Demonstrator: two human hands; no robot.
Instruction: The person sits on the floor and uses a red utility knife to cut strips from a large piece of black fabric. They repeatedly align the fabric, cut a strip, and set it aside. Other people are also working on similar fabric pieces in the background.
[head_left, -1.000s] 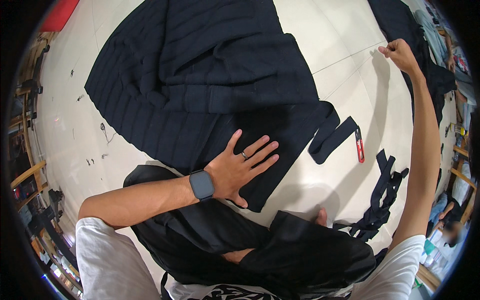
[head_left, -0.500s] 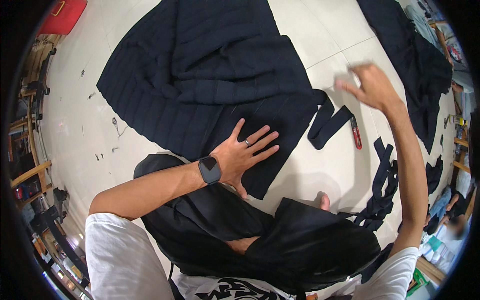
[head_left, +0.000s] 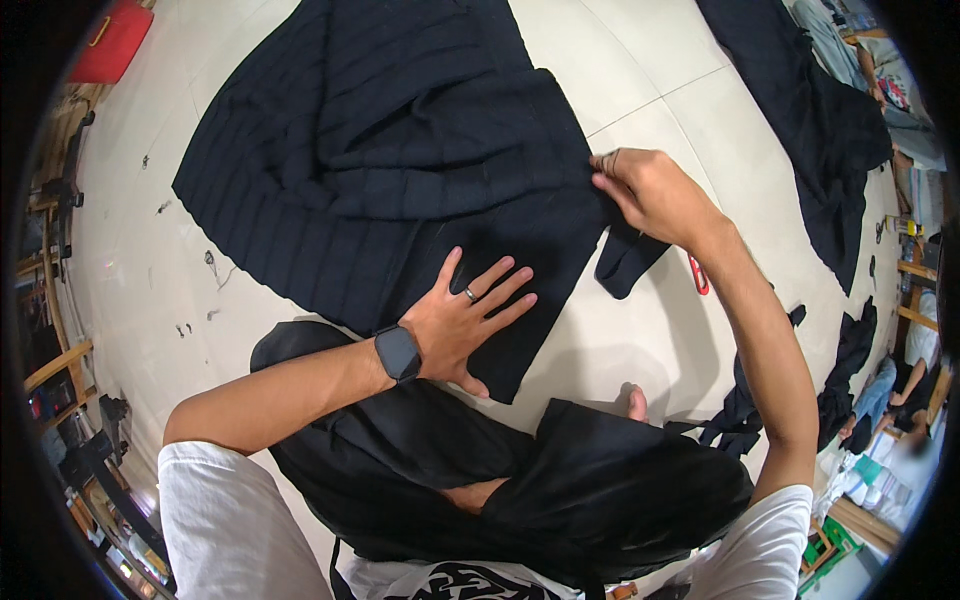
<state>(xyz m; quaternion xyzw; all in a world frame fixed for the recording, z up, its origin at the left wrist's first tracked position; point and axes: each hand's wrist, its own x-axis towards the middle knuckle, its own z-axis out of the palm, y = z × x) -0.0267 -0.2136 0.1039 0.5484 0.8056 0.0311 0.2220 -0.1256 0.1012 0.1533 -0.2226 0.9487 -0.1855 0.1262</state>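
A large dark pleated cloth (head_left: 390, 170), ribbed with long parallel folds, lies spread on the pale tiled floor (head_left: 650, 330). The left hand (head_left: 462, 322) rests flat on its near edge, fingers splayed wide and holding nothing. The right hand (head_left: 650, 192), arm stretched forward, pinches the cloth's right edge between fingertips, beside a dark strap (head_left: 628, 262).

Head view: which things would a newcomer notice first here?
A large dark pleated cloth spreads over the pale floor in the upper middle. The left hand lies flat on its near corner, while the right hand pinches its right edge. A small red tool lies right of it.
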